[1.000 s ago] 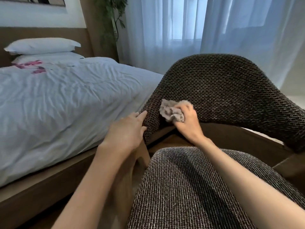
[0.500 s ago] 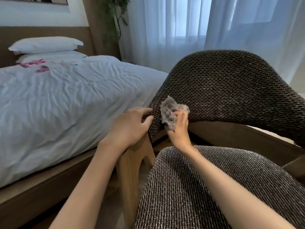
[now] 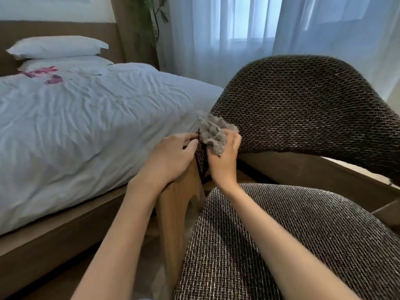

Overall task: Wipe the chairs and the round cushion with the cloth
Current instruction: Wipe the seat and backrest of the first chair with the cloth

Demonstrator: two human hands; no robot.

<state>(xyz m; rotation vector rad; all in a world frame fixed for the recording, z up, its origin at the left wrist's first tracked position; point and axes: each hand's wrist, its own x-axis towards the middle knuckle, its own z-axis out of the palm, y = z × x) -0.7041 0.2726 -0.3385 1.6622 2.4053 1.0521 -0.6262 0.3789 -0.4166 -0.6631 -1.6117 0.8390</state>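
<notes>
1. Seat [image 3: 292, 245] of the chair [image 3: 324, 135]: dark woven fabric, nearest the camera at lower right. Both bare forearms are stretched over and beside it.
2. Leg [image 3: 176, 213]: light wood, arched, left of the seat, rising to the left end of the back.
3. Left hand [image 3: 168, 158]: set at the top of the leg. Its fingers [image 3: 187, 137] are curled round the back's left edge, with the thumb alongside.
4. Right hand [image 3: 224, 163]: just beside the left hand. Its fingers [image 3: 234, 140] are clamped on the cloth.
5. Cloth [image 3: 213, 135]: grey and crumpled, pressed against the left end of the back. Its top is seen projecting above the hand.
6. Back [image 3: 303, 100]: same weave, wide and curved, carried on a wooden rail [image 3: 313, 169].
7. Bed [image 3: 86, 118]: left of the chair, covered by a rumpled white duvet, with a brown frame [image 3: 43, 241] beneath.
8. Pillows [image 3: 58, 47]: two, white, stacked at the headboard [image 3: 65, 29]. A pink patch [image 3: 41, 74] is seen on the bedding just before them.
9. Plant [image 3: 149, 22]: green, in the corner beside the headboard.
10. Curtains [image 3: 238, 29]: sheer and pale, hung behind the chair, lit by daylight.
</notes>
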